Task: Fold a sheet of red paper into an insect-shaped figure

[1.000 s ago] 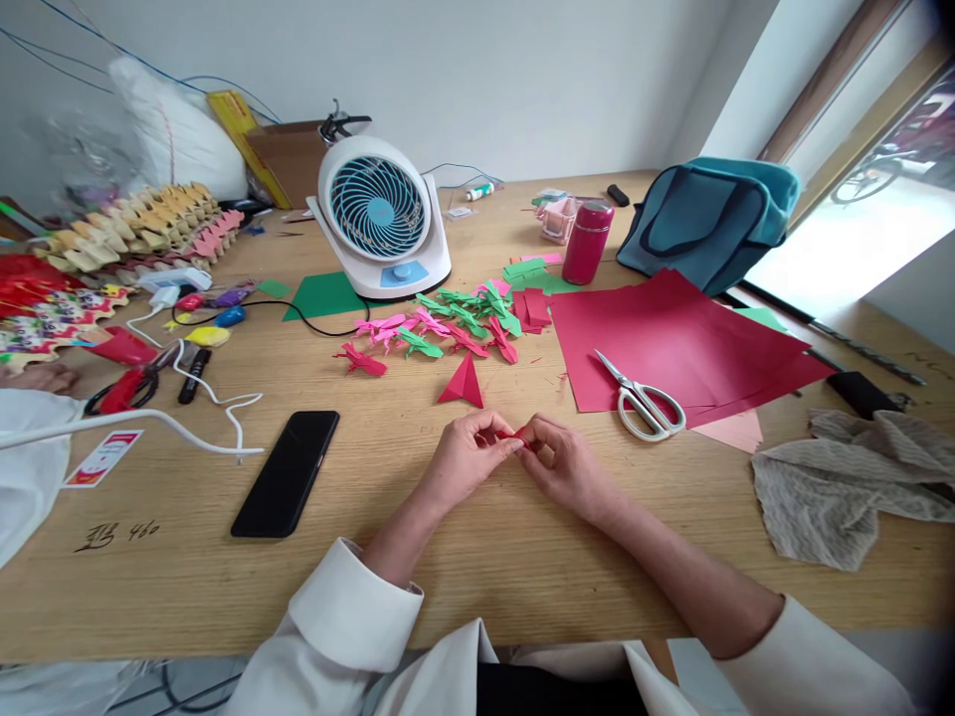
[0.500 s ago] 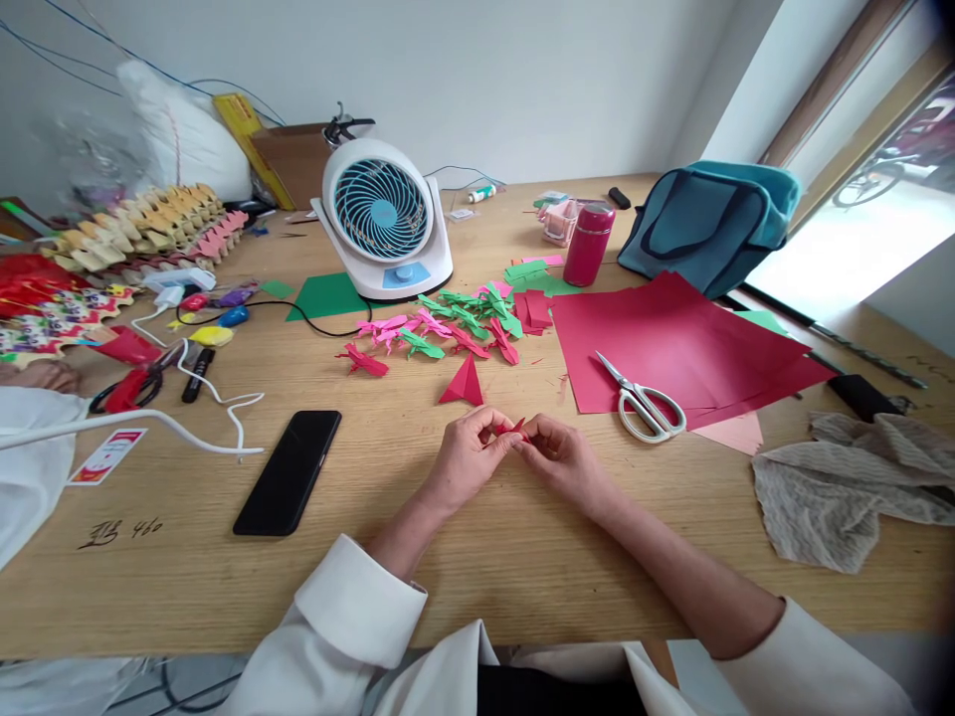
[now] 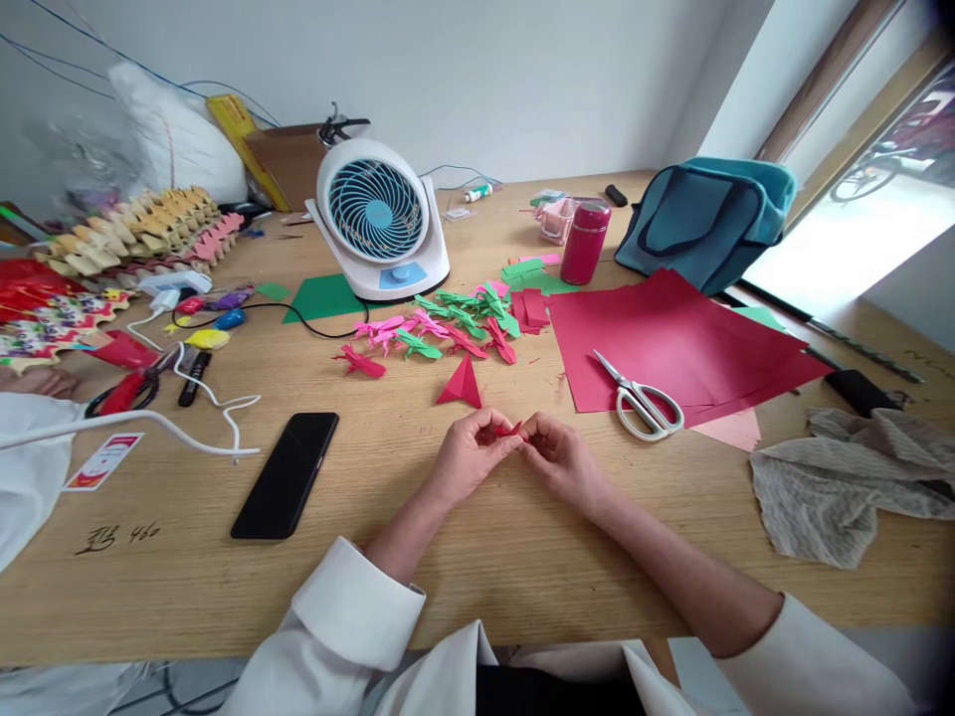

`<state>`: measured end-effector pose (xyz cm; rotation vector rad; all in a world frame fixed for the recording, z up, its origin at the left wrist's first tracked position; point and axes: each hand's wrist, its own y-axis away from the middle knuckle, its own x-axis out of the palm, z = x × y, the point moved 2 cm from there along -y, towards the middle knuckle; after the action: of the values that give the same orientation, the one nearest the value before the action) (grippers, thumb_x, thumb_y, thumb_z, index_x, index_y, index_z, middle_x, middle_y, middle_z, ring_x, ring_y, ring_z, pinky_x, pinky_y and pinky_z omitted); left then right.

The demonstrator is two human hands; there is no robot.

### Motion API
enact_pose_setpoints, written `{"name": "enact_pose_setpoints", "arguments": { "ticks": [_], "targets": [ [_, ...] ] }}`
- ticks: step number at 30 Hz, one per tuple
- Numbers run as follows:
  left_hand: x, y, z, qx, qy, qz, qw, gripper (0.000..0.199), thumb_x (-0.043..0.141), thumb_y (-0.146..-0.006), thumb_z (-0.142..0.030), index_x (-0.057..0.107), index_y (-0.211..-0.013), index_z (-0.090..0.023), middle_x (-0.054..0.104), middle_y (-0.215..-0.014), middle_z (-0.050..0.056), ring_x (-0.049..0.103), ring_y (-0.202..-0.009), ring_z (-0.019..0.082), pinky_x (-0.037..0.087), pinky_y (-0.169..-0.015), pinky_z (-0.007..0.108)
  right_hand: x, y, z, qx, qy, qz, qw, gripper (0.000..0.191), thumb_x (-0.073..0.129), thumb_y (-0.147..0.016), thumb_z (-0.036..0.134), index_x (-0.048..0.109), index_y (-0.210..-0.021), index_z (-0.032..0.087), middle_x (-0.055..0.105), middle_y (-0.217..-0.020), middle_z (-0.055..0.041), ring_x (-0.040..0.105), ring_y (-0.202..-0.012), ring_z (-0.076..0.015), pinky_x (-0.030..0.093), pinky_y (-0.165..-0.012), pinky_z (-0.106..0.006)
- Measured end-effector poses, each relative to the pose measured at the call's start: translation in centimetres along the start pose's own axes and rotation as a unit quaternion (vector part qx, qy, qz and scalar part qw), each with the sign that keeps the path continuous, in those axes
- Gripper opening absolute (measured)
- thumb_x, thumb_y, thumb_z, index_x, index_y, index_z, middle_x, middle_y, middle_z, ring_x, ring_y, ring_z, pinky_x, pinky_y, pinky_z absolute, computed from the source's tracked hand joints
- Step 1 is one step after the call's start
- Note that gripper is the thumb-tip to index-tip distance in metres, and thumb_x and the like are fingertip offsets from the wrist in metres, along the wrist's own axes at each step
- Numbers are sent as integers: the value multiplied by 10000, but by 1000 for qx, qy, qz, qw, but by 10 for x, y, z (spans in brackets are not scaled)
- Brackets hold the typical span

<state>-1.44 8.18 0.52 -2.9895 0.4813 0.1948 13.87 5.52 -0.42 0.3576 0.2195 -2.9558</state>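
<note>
A small folded piece of red paper (image 3: pixel 508 431) is pinched between my two hands, low over the table (image 3: pixel 522 557). My left hand (image 3: pixel 469 455) has its fingers closed on it from the left, and my right hand (image 3: pixel 565 464) pinches its right end; fingers cover much of it. Just beyond them lies a red folded paper triangle (image 3: pixel 461 384). Farther back is a loose pile of folded green, pink and red paper pieces (image 3: pixel 467 318), with small red paper rectangles (image 3: pixel 530 310) at its right.
White-handled scissors (image 3: pixel 648 412) rest partly on large red sheets (image 3: pixel 664 328) at right, near a crumpled cloth (image 3: pixel 813 492). A black phone (image 3: pixel 286 475) lies left. Behind stand a fan (image 3: pixel 380 219), a red flask (image 3: pixel 586 244) and a blue bag (image 3: pixel 701 229). Another person's sleeve (image 3: pixel 34 467) shows far left.
The view has shifted slightly. Both hands keep the red paper in nearly the same place, with a small shift of the fingers around it.
</note>
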Motion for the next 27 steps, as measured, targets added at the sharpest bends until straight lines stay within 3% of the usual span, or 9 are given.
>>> {"name": "enact_pose_setpoints", "arguments": {
  "ticks": [9, 18, 27],
  "targets": [
    [0, 2, 4, -26, 29, -21, 999, 237, 761, -733, -358, 657, -777, -150, 639, -730, -2, 555, -684, 117, 428, -656, 222, 1, 0, 1, 11, 12, -15, 1000, 198, 590, -863, 355, 587, -794, 169, 563, -682, -11, 470, -600, -128, 381, -560, -262],
    [-6, 4, -11, 52, -104, -97, 988, 149, 707, -805, -304, 663, -775, -165, 675, -747, -3, 593, -690, 119, 440, -667, 216, 2, 0, 5, 17, -50, 8, 999, 249, 595, -873, 405, 629, -920, 163, 644, -846, -60, 566, -741, -171, 465, -678, -303],
    [-10, 3, -9, 21, -117, -99, 988, 159, 682, -806, -304, 631, -772, -157, 617, -678, -22, 533, -627, 102, 409, -624, 213, -2, -2, 2, 23, -78, 17, 997, 256, 574, -906, 415, 643, -949, 171, 656, -847, -50, 574, -743, -164, 448, -678, -294]
  ]
}}
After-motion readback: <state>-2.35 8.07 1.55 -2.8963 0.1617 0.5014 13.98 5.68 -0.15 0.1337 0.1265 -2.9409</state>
